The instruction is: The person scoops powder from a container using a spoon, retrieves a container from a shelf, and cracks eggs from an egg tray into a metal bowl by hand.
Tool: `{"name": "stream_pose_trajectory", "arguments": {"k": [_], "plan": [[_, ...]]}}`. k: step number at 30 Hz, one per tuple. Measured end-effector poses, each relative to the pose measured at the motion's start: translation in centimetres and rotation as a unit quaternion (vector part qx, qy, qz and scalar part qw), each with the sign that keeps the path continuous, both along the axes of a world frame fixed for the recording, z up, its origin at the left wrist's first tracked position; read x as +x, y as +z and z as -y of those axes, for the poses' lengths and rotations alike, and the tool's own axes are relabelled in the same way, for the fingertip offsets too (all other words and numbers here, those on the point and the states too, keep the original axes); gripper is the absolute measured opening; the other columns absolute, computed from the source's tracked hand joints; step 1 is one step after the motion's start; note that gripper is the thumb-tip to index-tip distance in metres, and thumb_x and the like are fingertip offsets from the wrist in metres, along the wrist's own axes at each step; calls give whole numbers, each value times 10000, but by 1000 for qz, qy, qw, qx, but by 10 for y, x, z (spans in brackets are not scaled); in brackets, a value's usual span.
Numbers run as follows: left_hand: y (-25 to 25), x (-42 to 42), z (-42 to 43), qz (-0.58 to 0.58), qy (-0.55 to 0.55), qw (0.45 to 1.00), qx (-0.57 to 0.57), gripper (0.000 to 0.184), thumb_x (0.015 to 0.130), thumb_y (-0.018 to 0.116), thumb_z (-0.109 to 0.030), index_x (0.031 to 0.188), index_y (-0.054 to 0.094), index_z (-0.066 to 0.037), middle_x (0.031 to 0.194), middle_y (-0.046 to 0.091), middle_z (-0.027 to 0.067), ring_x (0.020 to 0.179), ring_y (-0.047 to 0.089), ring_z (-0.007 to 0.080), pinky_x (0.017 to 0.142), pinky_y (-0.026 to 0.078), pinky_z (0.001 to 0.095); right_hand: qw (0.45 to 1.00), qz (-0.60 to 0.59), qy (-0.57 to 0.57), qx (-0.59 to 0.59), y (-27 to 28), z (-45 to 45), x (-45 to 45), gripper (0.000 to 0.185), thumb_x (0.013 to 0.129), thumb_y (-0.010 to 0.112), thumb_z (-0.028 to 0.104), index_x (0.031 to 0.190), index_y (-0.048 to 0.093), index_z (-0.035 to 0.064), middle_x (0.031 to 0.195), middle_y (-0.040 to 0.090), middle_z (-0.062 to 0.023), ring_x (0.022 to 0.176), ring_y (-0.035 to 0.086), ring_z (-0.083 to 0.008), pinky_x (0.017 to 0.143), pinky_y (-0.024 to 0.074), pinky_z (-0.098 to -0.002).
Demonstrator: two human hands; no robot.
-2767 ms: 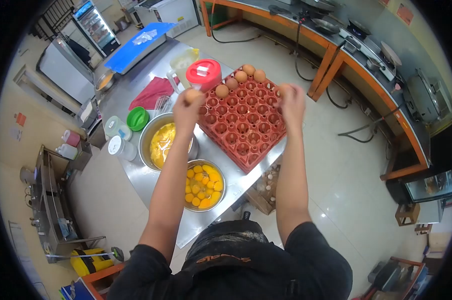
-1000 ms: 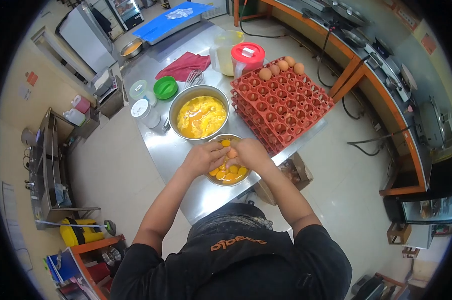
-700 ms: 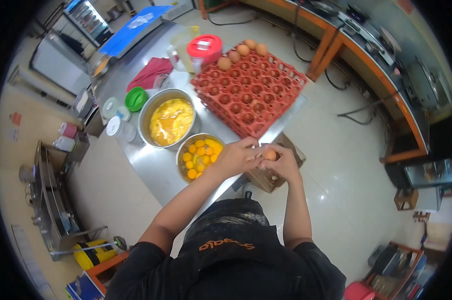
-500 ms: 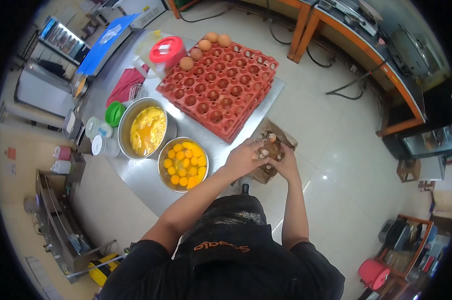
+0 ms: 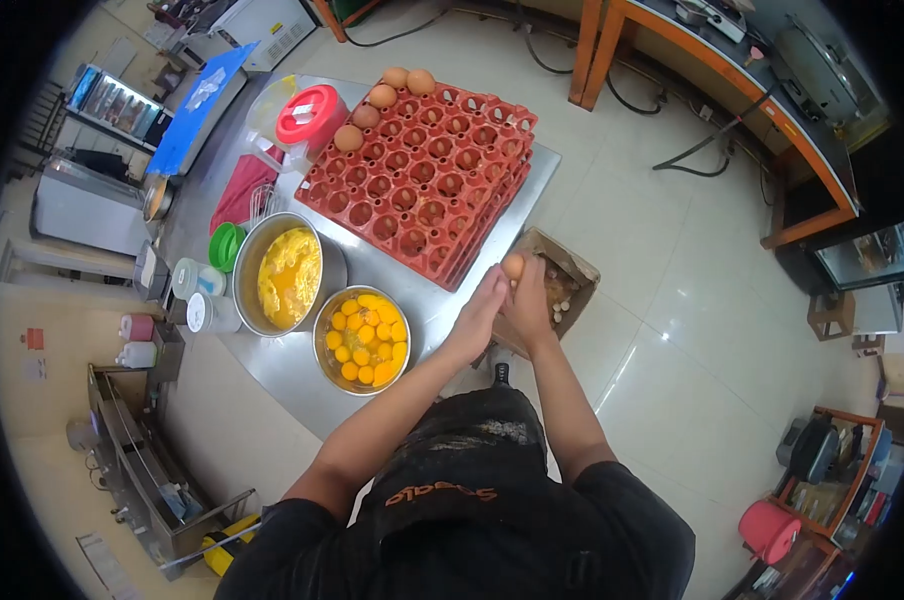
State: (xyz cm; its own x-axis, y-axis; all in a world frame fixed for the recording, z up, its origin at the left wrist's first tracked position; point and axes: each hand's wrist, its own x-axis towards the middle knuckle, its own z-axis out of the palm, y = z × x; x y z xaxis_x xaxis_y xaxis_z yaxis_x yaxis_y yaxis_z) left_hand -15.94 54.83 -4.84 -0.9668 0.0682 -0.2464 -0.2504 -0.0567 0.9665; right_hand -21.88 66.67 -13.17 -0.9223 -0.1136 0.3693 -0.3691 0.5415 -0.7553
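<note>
My right hand (image 5: 527, 302) is closed on a brown egg (image 5: 513, 265) at the near edge of a cardboard box (image 5: 580, 272) holding shells. Against it is my left hand (image 5: 480, 312), fingers stretched out beside the egg, with nothing visible in them. To their left, a small metal bowl (image 5: 405, 368) contains many whole yolks. A larger metal pot (image 5: 336, 272) of yellow egg liquid stands behind it. Stacked red egg trays (image 5: 412, 185) hold several eggs (image 5: 366, 116) at their far left corner.
The metal table (image 5: 272, 375) also bears a red-lidded jug (image 5: 310, 114), a red cloth (image 5: 240, 192), a whisk (image 5: 263, 202), a green lid (image 5: 226, 245) and white-lidded containers (image 5: 212, 313). A blue-covered tray (image 5: 200, 105) lies at the far end.
Both hands came from the small bowl to the box. Since the last earlier frame they have drawn together nearer the table, and the egg shows at the right fingertips. The view has shifted.
</note>
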Motion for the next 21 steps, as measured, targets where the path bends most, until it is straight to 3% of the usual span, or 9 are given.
{"name": "stream_pose_trajectory", "arguments": {"k": [4,6,7,10,11,14,18,19,21], "plan": [[12,35,32,-82,4,979,-186,511,1067,485,-279,1489,422,2,1588,347,195,1504,272,263,1218,194,361,989,129,28,67,-6,2,-21,504,954,663,243,1328,437,-9,1220,512,-289,1055,595,-476,853,528,-514],[21,49,52,-152,26,961,-229,467,1003,608,-189,1432,501,-36,1491,463,186,1373,457,273,1145,336,382,992,114,47,5,2,1,-16,500,959,655,243,1323,430,-16,1228,510,-291,1055,596,-472,852,526,-503],[26,57,63,-146,18,962,-230,476,988,631,-173,1428,506,-42,1464,487,176,1331,498,270,1117,374,377,996,62,57,-28,7,4,-9,466,966,654,251,1303,456,-2,1169,573,-253,993,635,-402,829,527,-461],[30,73,90,-188,20,953,-237,575,903,741,-116,1429,512,-67,1368,566,132,1187,603,244,984,502,352,955,240,148,-97,62,12,28,428,965,662,256,1276,499,12,1072,636,-194,938,649,-294,813,520,-380],[43,76,98,-190,11,952,-240,597,890,754,-115,1432,508,-72,1374,566,128,1194,602,243,975,510,350,953,197,184,-136,69,20,40,396,946,695,282,1207,569,12,987,660,-118,882,639,-198,795,513,-319],[64,83,120,-216,-10,950,-225,568,841,804,-124,1364,588,-75,1358,603,119,1184,625,259,960,531,358,827,378,374,-181,104,42,52,377,938,711,292,1139,611,-9,988,653,-84,888,634,-174,808,517,-310],[62,98,161,-294,2,918,-265,481,806,820,-88,1263,677,-39,1289,661,144,1149,662,275,948,549,345,762,460,431,-147,119,90,47,367,931,735,338,1115,676,26,749,593,40,585,508,-45,504,401,-210],[59,104,171,-300,12,914,-273,494,802,819,-78,1272,672,-35,1288,664,150,1145,667,270,928,559,336,747,488,420,-162,126,102,50,340,916,754,346,1089,697,59,657,530,86,481,389,-3,417,269,-193],[55,116,184,-311,46,907,-280,523,792,802,-38,1295,662,-29,1272,678,167,1083,704,235,842,590,309,718,523,444,-123,141,122,47,312,907,764,337,1050,704,66,634,513,86,465,382,-11,410,262,-198]]}}
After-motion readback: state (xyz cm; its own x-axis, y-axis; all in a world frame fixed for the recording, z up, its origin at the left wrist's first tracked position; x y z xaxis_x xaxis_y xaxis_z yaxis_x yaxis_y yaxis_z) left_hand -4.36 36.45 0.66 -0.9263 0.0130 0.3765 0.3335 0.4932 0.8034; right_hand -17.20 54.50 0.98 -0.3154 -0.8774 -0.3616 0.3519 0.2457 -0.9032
